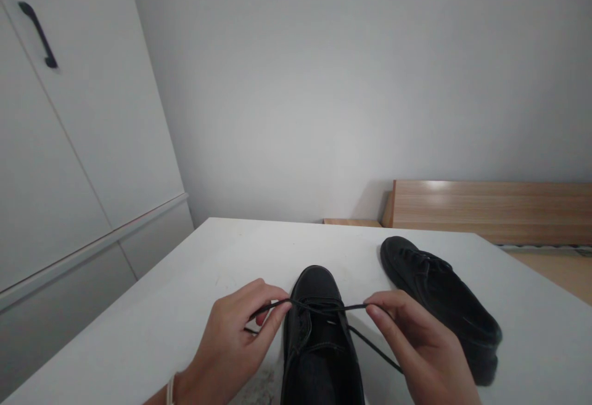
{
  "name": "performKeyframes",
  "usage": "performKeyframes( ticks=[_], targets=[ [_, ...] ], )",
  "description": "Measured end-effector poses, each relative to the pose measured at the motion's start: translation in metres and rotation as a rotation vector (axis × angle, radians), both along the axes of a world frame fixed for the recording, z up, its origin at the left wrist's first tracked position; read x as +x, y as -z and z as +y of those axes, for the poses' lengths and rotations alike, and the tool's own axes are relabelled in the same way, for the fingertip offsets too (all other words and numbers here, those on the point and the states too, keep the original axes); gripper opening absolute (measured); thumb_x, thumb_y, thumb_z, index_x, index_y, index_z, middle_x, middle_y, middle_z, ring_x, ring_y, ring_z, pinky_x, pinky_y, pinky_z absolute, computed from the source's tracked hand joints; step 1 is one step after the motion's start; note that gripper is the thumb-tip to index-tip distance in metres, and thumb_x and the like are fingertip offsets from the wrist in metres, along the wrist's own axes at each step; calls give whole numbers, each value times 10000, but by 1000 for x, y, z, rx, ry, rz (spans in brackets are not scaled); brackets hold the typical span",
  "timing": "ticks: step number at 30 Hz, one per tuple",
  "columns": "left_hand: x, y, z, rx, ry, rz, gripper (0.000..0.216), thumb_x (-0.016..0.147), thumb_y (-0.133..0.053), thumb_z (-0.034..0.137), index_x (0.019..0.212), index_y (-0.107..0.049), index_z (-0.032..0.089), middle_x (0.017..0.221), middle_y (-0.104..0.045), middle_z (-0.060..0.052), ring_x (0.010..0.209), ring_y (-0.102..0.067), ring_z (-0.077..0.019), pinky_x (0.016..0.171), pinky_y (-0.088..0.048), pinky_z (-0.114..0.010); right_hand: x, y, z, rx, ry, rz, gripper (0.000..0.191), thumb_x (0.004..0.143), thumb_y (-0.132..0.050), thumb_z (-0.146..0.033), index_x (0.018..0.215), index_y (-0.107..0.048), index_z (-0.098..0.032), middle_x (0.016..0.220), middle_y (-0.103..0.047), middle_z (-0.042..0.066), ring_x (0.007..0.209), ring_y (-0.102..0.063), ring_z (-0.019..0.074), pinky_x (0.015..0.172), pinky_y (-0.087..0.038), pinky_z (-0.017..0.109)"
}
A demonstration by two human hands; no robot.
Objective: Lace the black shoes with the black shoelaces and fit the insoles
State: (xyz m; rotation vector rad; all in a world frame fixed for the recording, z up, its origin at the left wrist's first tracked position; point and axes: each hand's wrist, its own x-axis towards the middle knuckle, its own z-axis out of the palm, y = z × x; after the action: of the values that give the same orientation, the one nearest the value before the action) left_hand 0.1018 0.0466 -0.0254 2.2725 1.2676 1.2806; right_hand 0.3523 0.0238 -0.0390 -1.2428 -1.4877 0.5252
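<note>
A black lace-up shoe (318, 282) lies on the white table with its toe pointing away from me. Its black shoelace (354, 307) is stretched across the front of the opening. On the left, my left hand (247, 337) pinches one part of the lace between thumb and fingertips. My right hand (419, 343) pinches the lace on the other side, to the right of the shoe. A slack length of lace runs from the shoe down under my right hand. The heel of the shoe is cut off by the lower frame edge.
A second black shoe (439, 300) with its lace on it stands to the right, behind my right hand. The white table (259, 241) reaches to the grey wall. A white cabinet (92, 115) is at left, a wooden bed frame (490, 208) at back right.
</note>
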Motion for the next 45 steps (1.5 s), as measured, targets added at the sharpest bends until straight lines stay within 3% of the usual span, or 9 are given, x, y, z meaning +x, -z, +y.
performKeyframes(
  ticks=[4,10,14,19,23,27,34,41,45],
  targets=[
    [1,-1,-1,-50,10,-35,159,879,-612,268,779,-714,198,614,-638,2,514,-555,-113,481,-416,-190,2,-3,-4,44,87,-131,258,833,-679,-489,771,-725,-243,553,-567,-7,496,-512,161,469,-417,267],
    [5,-2,-1,-169,53,-131,197,853,-607,305,730,-702,183,501,-491,38,441,-423,-92,420,-327,-184,-3,-14,-10,60,74,-47,263,794,-703,-497,713,-722,-247,613,-610,24,542,-549,183,488,-470,273],
    [3,1,-3,-216,74,-146,212,857,-614,322,726,-702,181,498,-410,52,444,-375,-89,429,-287,-200,-5,-15,-11,-64,69,69,321,794,-686,-551,725,-707,-238,528,-470,-20,419,-368,118,343,-284,242],
    [-2,1,-6,-253,231,-165,342,933,-563,419,729,-713,190,575,-542,-4,533,-496,-128,505,-362,-235,3,-11,-6,-268,-187,185,517,844,-547,-681,765,-710,-196,451,-280,-72,389,-235,83,371,-152,229],
    [-1,-2,-5,-284,403,-196,596,995,-392,540,628,-696,184,763,-607,-69,706,-587,-174,669,-449,-289,4,-14,1,-268,-154,217,642,873,-428,-726,742,-746,-183,440,-456,-5,406,-414,125,410,-315,249],
    [6,5,2,-346,269,-263,402,967,-500,456,701,-625,182,783,-612,-44,748,-586,-177,708,-465,-284,0,-14,11,-114,-85,39,518,856,-543,-639,630,-733,-214,699,-677,74,723,-639,229,676,-487,324],
    [11,23,13,-409,205,-284,175,891,-610,318,928,-720,186,909,-698,-63,851,-652,-199,796,-508,-307,-7,14,21,-260,-192,82,369,795,-673,-545,897,-732,-196,760,-720,57,721,-650,230,650,-503,330],
    [16,23,12,-569,170,-397,210,840,-652,362,826,-675,154,793,-664,-40,760,-615,-183,730,-485,-300,-13,14,20,-181,-247,224,277,786,-735,-486,763,-750,-210,820,-709,62,814,-661,224,739,-525,316],
    [19,18,9,-482,170,-308,180,852,-583,323,801,-629,157,781,-616,-34,747,-576,-180,709,-462,-292,-14,12,19,-184,-278,250,266,774,-748,-474,761,-750,-208,852,-690,76,842,-658,236,701,-546,305]
  ],
)
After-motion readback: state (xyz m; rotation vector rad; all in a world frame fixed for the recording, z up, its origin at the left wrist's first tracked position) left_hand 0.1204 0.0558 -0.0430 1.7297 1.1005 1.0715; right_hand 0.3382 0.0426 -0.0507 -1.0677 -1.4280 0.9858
